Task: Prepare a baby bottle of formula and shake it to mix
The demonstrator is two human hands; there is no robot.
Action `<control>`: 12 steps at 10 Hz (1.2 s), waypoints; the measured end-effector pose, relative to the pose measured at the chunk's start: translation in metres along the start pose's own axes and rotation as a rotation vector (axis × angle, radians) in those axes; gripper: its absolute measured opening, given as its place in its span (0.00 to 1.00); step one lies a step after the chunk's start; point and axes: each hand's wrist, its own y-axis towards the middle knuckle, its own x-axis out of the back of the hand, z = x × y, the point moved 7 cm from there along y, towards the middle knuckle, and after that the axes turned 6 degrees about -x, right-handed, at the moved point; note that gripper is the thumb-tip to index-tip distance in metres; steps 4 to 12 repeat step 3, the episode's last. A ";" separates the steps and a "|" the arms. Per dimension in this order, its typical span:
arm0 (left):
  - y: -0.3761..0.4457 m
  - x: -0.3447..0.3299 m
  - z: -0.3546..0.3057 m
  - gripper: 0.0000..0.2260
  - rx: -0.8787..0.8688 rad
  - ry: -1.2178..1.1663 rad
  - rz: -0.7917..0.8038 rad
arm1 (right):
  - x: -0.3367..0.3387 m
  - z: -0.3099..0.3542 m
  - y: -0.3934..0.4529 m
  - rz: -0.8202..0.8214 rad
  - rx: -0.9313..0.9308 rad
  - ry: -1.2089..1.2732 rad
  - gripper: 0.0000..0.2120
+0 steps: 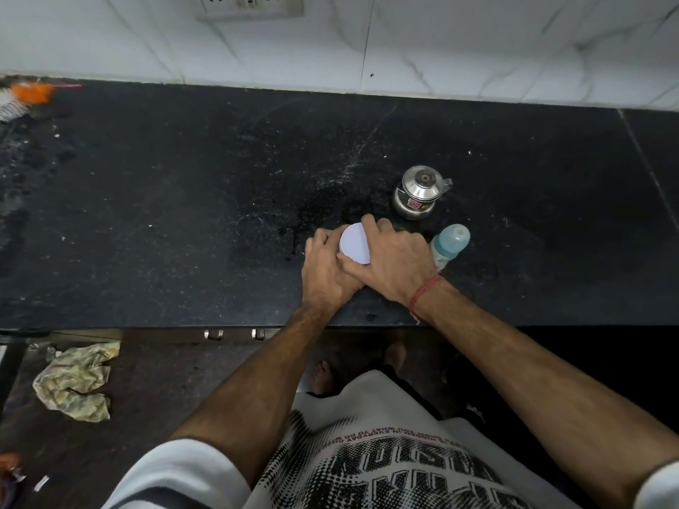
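Opening of the round white-lidded formula tin on the black stone counter is judged in hand, the tin being grasped by left hand and right hand; lifting the lid comes next, before the blue capped baby bottle is filled.

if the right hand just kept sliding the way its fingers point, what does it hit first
The right hand grips the white-lidded container, fingers pointing away and leftward. Beyond the container, only bare black countertop and then the tiled wall lie ahead. The steel pot sits to the right of that line, though depth is unclear.

The person wears a white T-shirt with black halftone lettering, short white sleeves, a red thread bracelet on the right wrist, and bare feet.
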 end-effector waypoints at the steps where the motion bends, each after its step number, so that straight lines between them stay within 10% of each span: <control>1: -0.003 0.003 -0.004 0.38 -0.004 -0.013 0.031 | 0.002 -0.001 -0.001 0.006 -0.018 0.008 0.39; 3: -0.007 0.029 -0.022 0.57 -0.073 -0.009 0.111 | 0.032 -0.022 -0.003 -0.043 -0.084 0.178 0.45; 12: -0.007 0.029 -0.022 0.57 -0.073 -0.009 0.111 | 0.032 -0.022 -0.003 -0.043 -0.084 0.178 0.45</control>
